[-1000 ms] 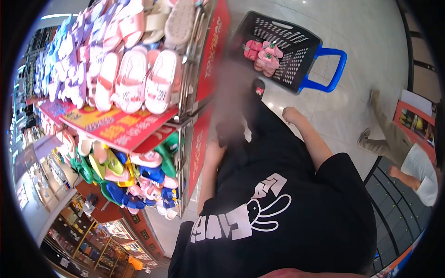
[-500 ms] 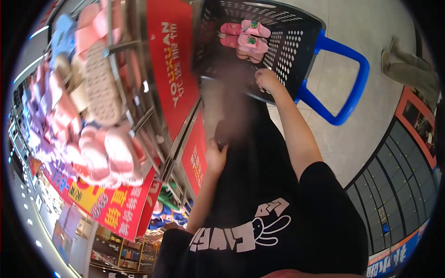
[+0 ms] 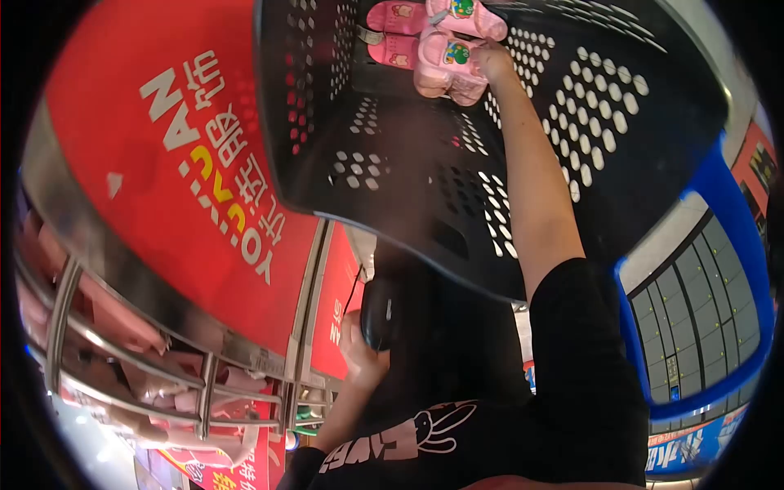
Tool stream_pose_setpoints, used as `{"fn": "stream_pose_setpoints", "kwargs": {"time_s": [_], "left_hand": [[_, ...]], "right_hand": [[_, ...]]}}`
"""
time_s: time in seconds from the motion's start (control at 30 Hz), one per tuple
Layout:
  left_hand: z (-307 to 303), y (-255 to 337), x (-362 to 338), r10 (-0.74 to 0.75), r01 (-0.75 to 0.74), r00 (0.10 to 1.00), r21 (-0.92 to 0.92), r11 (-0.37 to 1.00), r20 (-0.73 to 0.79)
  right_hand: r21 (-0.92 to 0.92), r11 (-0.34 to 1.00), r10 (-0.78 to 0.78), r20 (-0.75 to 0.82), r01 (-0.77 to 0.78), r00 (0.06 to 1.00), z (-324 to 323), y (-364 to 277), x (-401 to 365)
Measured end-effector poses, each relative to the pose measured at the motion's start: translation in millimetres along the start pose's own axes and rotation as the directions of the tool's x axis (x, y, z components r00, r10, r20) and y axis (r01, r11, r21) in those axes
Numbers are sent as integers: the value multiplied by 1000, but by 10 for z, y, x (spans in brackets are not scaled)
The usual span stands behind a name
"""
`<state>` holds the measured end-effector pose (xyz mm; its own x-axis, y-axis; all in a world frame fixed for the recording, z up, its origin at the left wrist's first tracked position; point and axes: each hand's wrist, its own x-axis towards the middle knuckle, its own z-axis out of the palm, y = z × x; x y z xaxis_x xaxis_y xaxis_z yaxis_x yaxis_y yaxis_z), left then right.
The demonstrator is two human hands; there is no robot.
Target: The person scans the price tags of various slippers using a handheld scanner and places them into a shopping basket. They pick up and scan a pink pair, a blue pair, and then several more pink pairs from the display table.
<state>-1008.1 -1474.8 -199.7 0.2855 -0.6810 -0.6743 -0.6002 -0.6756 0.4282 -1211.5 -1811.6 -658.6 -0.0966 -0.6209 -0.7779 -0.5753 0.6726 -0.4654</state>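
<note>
In the head view my right hand [image 3: 496, 63] reaches down into a black plastic shopping basket [image 3: 408, 208]. Its fingers close on the side of the light pink slippers [image 3: 457, 59], which carry green cartoon figures and look wrapped in clear plastic. Beside them in the basket lies a darker pink pair of slippers [image 3: 394, 37] with a small tag. Low on the left, my left hand [image 3: 359, 349] is wrapped around a smooth, black, rounded device [image 3: 377, 314] with small pale lettering; its exact kind does not show.
A blue basket handle [image 3: 702, 406] stands out on the right. To the left runs a red sign panel [image 3: 180, 155] above a metal rack [image 3: 139, 400] holding pink slippers. Grey lockers [image 3: 702, 302] show beyond the handle.
The basket now appears much closer and larger. My right hand has gone from the basket's near rim down to the light pink slippers. My left hand still holds the black device.
</note>
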Motion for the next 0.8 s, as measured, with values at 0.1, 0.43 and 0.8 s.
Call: {"fn": "stream_pose_setpoints", "kwargs": {"time_s": [0.1,0.43,0.8], "left_hand": [[-29,-91,60,57,-57,998,-27,998,-4],[-90,-325,-46,-184,189,982,-218,957,44],[-110,-560,-105,-183,187,982,-321,929,43]], "right_hand": [[-59,990,126,-40,-128,991,103,-76,287],[464,830,278,138,-310,951,46,-163,364],[699,680,181,135,-222,974,260,-363,329]]}}
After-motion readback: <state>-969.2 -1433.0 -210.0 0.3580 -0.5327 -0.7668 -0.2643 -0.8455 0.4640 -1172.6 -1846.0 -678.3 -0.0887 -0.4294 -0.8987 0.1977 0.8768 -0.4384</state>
